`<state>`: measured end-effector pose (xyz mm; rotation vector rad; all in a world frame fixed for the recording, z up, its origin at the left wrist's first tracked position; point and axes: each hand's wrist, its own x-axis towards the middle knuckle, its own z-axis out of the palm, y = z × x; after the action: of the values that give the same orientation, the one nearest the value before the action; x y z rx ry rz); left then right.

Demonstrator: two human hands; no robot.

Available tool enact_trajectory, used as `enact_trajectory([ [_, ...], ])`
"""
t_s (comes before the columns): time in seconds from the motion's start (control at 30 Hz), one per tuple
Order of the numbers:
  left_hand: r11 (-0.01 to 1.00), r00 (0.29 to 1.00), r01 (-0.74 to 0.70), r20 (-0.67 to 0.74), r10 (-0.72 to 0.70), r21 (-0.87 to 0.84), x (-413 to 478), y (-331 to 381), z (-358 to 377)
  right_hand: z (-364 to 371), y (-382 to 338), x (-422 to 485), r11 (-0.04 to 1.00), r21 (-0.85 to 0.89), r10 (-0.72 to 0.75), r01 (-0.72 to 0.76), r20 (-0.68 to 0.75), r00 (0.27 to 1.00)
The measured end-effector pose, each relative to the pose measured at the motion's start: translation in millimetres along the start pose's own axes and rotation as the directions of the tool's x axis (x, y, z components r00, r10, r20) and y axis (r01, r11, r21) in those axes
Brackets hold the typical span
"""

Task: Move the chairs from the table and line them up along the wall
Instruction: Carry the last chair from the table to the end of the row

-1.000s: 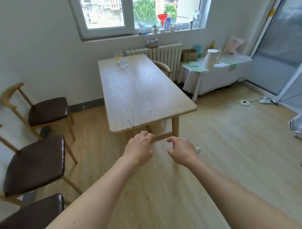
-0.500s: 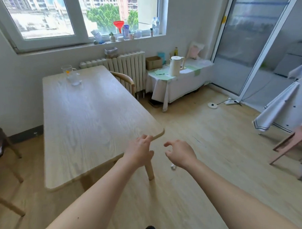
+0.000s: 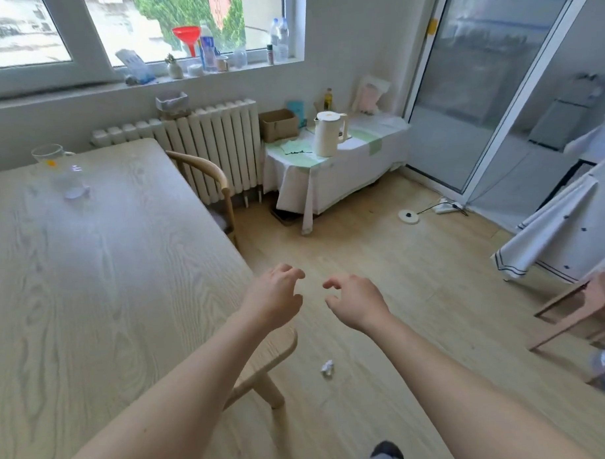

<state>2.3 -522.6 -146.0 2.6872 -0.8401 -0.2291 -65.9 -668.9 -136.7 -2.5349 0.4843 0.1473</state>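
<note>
Both arms reached forward past the near right corner of the wooden table (image 3: 101,288). The left hand (image 3: 274,299) and the right hand (image 3: 356,301) hung side by side over the floor, fingers loosely curled and apart, gripping nothing. One wooden chair (image 3: 206,177) stood tucked in at the table's far right side, its curved backrest just in front of the white radiator (image 3: 219,143). A glass mug (image 3: 50,159) stood on the far tabletop. A crumpled scrap of paper (image 3: 327,368) lay on the floor beneath the right forearm.

No text, label or number seems readable anywhere here.
</note>
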Motion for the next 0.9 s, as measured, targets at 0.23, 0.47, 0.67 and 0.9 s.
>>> enact_trajectory([
  [0.23, 0.993, 0.991, 0.119, -0.058, -0.118, 0.014, 110, 4, 9, -21, 26, 118, 0.998, 0.052, -0.051, 0.047, 0.072, 0.996],
  [0.47, 0.976, 0.974, 0.219, -0.067, -0.219, -0.007, 236, 30, 9, -70, 59, 242, 0.984, 0.036, -0.179, 0.176, 0.116, 0.977],
  [0.67, 0.953, 0.945, 0.301, -0.125, -0.304, -0.041, 310, 29, 6, -90, 63, 333, 0.970, 0.011, -0.239, 0.241, 0.185, 0.953],
  [0.9, 0.882, 0.865, 0.461, -0.173, -0.472, -0.100, 354, -46, -8, -77, 18, 419, 0.938, -0.003, -0.332, 0.346, 0.269, 0.904],
])
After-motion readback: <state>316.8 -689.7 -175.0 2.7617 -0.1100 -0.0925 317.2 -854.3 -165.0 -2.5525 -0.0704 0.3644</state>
